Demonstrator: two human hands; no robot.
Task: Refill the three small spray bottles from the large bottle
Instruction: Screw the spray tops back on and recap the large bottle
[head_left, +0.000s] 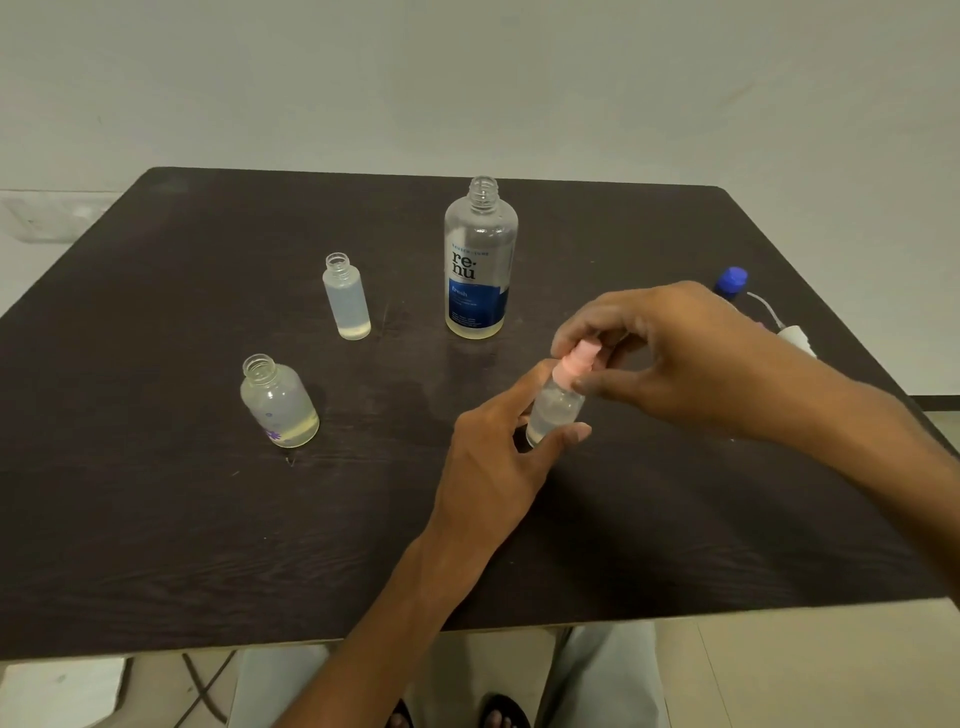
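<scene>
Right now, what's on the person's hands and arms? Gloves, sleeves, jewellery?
Nothing worn: the left hand and right hand are bare, with no gloves, rings, watch or bands showing. Both forearms are bare as far as the frame shows; no sleeve edge is in view.

Both forearms were bare, no sleeves, no watch or rings on the left hand (493, 457) or right hand (670, 353). Lower down the person had light grey trousers (608, 675) and dark open-toed sandals (501, 714), toes showing.
</scene>
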